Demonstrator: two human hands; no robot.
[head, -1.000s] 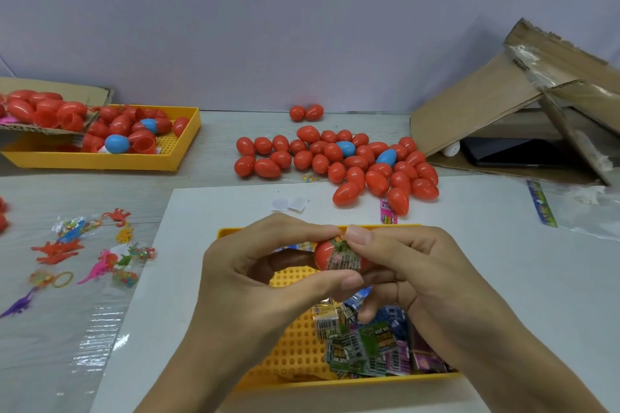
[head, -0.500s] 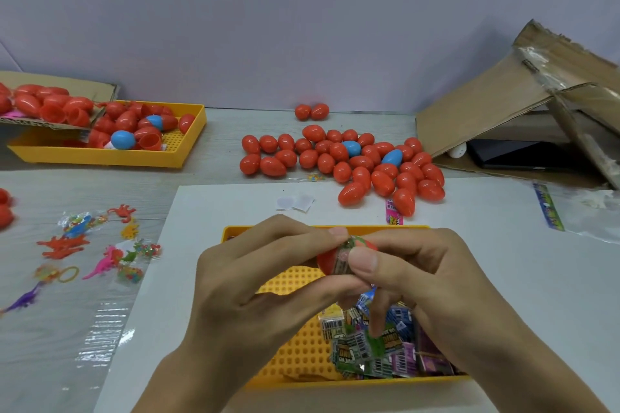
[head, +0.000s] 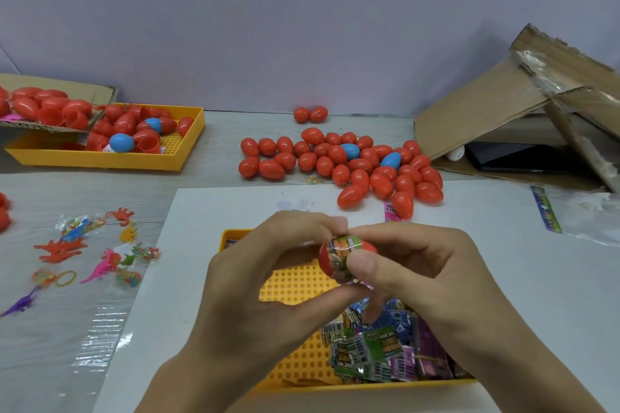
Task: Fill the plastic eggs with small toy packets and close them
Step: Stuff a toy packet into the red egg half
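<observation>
Stuffing a packet into an egg

Both hands, left hand (head: 248, 282) and right hand (head: 426, 275), are pinching a red egg (head: 327, 256) while pressing a toy packet (head: 345, 245) into it.

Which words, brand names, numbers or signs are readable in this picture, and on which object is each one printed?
No text can be read with certainty.
Packets in the near yellow tray: large printed letters and barcode-like stripes, too blurred to read.
Packet on the red egg held by both hands: print visible, unreadable.
Pink packet beside the egg pile: too small.
Printed strip on the clear bag: too small.
</observation>
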